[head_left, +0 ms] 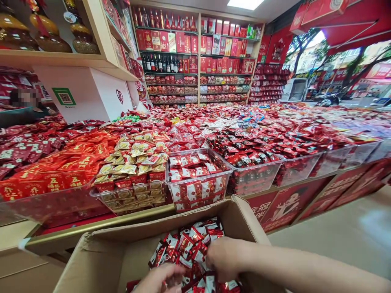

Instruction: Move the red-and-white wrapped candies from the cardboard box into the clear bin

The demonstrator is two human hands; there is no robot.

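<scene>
An open cardboard box stands at the bottom centre, with many red and white wrapped packets inside. My left hand is low in the box, over the packets at the near side, its fingers apart and slightly blurred. To its right my right hand reaches into the box with bent fingers against the packets; its fingertips are hidden, and whatever they hold cannot be made out. Just beyond the box sits a clear bin of neatly lined red and white packets.
Clear bins of gold durian packets, orange-red packets and dark red packets flank it. A white pillar rises at the left. Shelves of bottles and boxes line the back. A person is at the far left.
</scene>
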